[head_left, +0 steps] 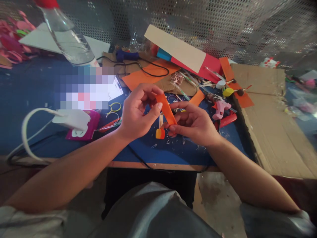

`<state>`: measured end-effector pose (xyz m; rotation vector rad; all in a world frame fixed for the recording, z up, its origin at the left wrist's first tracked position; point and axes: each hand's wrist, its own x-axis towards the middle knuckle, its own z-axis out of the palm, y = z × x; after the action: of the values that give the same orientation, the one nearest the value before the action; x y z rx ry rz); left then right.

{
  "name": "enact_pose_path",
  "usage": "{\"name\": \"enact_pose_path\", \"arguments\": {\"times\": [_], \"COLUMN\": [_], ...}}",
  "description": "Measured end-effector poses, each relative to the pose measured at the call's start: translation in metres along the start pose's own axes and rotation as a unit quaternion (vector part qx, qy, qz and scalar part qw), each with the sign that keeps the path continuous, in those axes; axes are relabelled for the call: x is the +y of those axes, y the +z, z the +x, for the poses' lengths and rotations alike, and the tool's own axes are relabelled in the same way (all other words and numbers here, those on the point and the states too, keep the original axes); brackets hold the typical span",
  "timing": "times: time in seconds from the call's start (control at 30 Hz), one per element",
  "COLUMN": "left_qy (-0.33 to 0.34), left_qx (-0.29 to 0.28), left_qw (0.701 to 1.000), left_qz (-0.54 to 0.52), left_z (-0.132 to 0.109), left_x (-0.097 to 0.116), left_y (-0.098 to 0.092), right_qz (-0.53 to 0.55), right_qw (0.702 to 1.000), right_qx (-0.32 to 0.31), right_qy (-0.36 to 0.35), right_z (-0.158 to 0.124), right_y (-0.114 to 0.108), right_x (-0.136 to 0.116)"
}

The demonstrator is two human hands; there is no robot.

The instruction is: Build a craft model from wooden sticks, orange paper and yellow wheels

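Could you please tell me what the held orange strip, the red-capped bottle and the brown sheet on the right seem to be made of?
Orange strip: probably matte paper or thin foam; flat, evenly coloured.
Red-capped bottle: likely clear, glossy plastic; see-through with highlights.
Brown sheet: apparently matte cardboard; dull tan, creased surface.

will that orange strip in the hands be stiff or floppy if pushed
The orange strip looks thin and narrow, so it is probably light and would likely bend if pushed. It runs fairly straight between the left hand and right hand, which suggests some stiffness rather than full floppiness.
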<state>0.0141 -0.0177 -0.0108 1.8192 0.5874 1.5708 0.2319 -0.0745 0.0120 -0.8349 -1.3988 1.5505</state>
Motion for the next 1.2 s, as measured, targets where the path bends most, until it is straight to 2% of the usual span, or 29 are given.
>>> {"name": "enact_pose_path", "arguments": {"times": [0.3,0.63,0.77,1.2], "left_qy": [0.000,0.009,0.025,0.001], "left_qx": [-0.009,-0.083,-0.097,-0.092], "left_qw": [1.000,0.995,0.994,0.995], "left_qz": [-0.017,-0.047,-0.043,-0.048], "left_z": [-0.0003,-0.0080,-0.0076,-0.0080], "left_x": [-0.0021,0.0068,0.0066,0.0058], "left_y": [0.0026,0.0096,0.0093,0.0093], "right_qz": [-0.011,-0.017,-0.025,-0.039], "right_qw": [1.000,0.999,0.997,0.995], "right_qx": [0.006,0.049,0.069,0.090], "right_qy": [0.010,-0.002,-0.011,0.003], "right_z": [-0.0011,-0.0002,0.0004,0.0002], "right_y": [-0.0019,0.0010,0.0025,0.0017], "right_x": [0.0037,0.0014,-0.0002,0.0005]}}
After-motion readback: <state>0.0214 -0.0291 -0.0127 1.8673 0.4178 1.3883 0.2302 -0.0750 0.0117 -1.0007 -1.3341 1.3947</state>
